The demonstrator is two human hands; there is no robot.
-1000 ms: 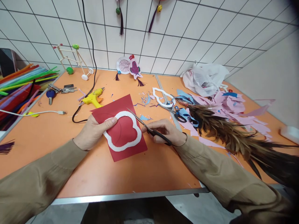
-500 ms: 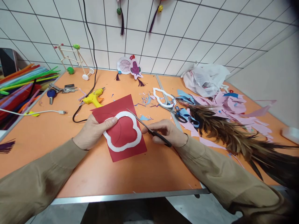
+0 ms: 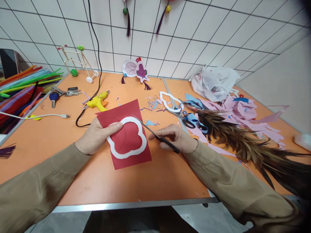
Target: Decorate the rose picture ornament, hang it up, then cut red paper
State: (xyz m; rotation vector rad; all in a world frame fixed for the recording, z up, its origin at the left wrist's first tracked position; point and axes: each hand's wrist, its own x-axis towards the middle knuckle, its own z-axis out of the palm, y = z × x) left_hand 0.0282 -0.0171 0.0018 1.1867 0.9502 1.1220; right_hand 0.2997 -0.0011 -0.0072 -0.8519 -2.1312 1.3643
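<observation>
My left hand (image 3: 97, 134) pinches a sheet of red paper (image 3: 128, 137) by its left side, thumb on top and fingers hidden behind. Against the sheet lies a white, wavy-edged frame (image 3: 143, 142), under the same thumb. A thin curved line shows on the red paper. In my right hand (image 3: 176, 137) is a pair of scissors (image 3: 155, 134) with a black handle, seen almost edge-on. Its slim metal tip points up and left, over the top of the white frame; whether it touches cannot be made out.
Behind the paper lies a yellow glue gun (image 3: 98, 101) with a black cord. Right of it are a second white frame (image 3: 165, 105), other scissors (image 3: 187, 122), pink paper scraps (image 3: 239, 108), brown feathers (image 3: 228, 136) and a plastic bag (image 3: 213, 83). Keys (image 3: 68, 92) and pipe cleaners (image 3: 24, 84) lie left.
The red paper's lower edge has shifted slightly left, with the white frame on it. Both hands keep their holds, and the scissors stay nearly in place.
</observation>
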